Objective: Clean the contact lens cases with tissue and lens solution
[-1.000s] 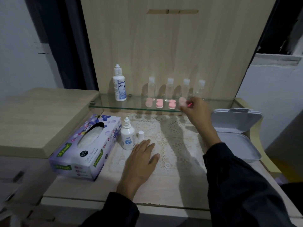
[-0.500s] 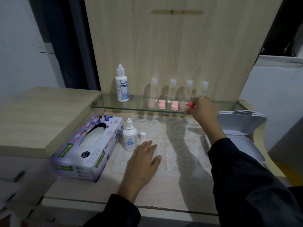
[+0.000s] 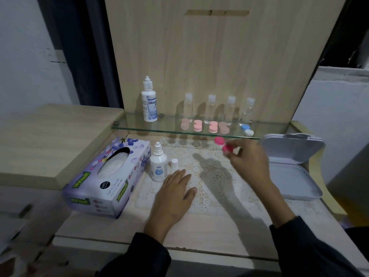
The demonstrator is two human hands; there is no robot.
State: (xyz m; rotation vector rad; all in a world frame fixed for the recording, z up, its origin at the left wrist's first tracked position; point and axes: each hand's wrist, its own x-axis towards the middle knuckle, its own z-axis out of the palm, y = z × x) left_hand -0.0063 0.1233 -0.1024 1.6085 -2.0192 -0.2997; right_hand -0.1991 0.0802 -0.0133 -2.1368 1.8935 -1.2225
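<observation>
My right hand [image 3: 248, 162] pinches a bright pink contact lens case [image 3: 223, 144] in the air just below the glass shelf [image 3: 139, 127]. My left hand [image 3: 173, 194] rests flat on the lace mat [image 3: 215, 176]. A small open lens solution bottle [image 3: 158, 164] stands beside its loose white cap [image 3: 174, 163], just ahead of my left fingers. A purple tissue box [image 3: 108, 176] lies at the left. On the shelf sit several pale pink lens cases [image 3: 204, 126] and a blue and white case [image 3: 247, 130].
A taller solution bottle [image 3: 149, 100] and several small clear bottles [image 3: 219, 108] stand at the back of the shelf. An open white hinged box [image 3: 293, 166] lies at the right. A wooden side surface [image 3: 52, 140] rises at the left.
My right hand has drawn back from the glass shelf, toward me and down, carrying the bright pink case. The blue and white case on the shelf is now uncovered. My left hand has stayed put.
</observation>
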